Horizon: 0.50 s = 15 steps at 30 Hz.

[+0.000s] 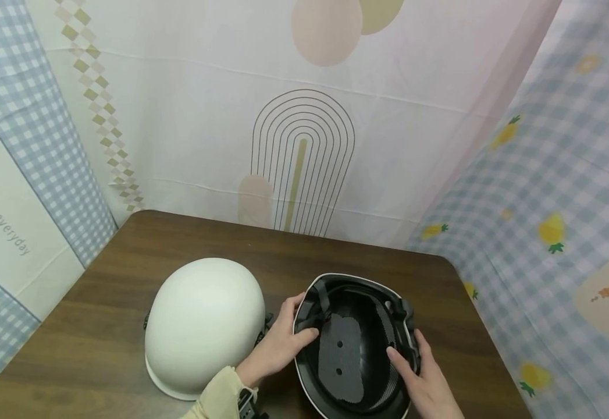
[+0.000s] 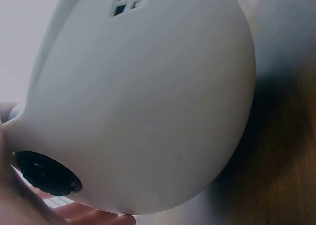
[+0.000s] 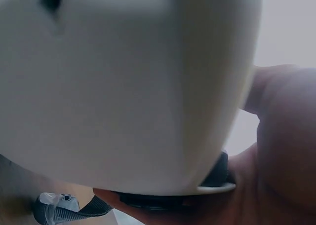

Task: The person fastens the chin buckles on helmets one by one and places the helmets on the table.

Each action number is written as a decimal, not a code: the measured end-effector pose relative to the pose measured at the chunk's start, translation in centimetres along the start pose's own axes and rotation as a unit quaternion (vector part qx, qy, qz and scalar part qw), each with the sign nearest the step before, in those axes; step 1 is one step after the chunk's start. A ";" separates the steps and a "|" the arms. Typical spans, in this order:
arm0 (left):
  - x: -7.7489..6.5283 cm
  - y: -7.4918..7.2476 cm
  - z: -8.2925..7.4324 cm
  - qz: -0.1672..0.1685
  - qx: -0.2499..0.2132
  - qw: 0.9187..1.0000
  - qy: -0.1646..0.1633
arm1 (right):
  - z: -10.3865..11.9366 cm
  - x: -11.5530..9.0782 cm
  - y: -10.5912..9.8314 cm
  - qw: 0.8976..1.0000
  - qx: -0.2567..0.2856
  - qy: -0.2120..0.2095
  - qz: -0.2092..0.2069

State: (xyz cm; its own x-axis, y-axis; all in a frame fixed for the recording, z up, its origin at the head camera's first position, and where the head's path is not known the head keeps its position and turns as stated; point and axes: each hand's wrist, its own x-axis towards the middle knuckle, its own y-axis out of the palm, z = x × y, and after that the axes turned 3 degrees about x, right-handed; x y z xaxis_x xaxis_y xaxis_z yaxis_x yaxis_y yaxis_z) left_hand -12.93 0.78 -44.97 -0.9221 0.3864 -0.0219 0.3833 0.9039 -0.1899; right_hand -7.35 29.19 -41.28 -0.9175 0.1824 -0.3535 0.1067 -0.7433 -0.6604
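A white helmet (image 1: 341,366) is tipped with its black padded inside facing up, held between both hands. My left hand (image 1: 280,343) grips its left rim, thumb over the edge and fingers on the outer shell. The right hand (image 1: 424,372) grips the opposite rim, its thumb reaching inside. In the left wrist view the shell (image 2: 148,101) shows a grid vent and a black round knob (image 2: 47,173) beside the hand. From the right wrist, the shell (image 3: 113,96) fills most of the picture, and a dark strap with a buckle (image 3: 57,207) hangs below it.
A second white helmet (image 1: 205,326) sits dome up on the brown wooden table (image 1: 100,326), just left of my left forearm. Behind the table hangs a white patterned cloth (image 1: 199,128); a blue checked cloth (image 1: 524,192) drapes along the right side.
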 end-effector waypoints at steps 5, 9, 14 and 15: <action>0.2 -0.3 -0.1 0.007 0.023 1.000 0.002 | -0.1 0.0 -0.1 1.000 0.008 -0.008 -0.004; 0.3 -0.5 -0.7 0.008 0.080 0.997 0.008 | -0.6 0.1 -0.3 0.999 0.025 -0.025 -0.014; 0.4 -0.5 -1.7 -0.007 0.159 0.986 0.050 | -1.3 0.3 -0.2 0.997 0.058 -0.051 -0.026; 0.4 -0.5 -1.9 -0.012 0.175 0.982 0.066 | -1.4 0.3 -0.2 0.996 0.068 -0.059 -0.029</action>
State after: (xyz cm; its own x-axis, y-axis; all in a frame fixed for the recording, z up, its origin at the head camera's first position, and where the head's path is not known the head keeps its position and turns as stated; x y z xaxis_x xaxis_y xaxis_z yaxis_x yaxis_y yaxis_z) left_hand -13.40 0.84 -42.99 -0.9064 0.4079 0.1098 0.2990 0.8031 -0.5153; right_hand -7.14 30.28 -42.19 -0.9601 0.1560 -0.2321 0.0075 -0.8153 -0.5790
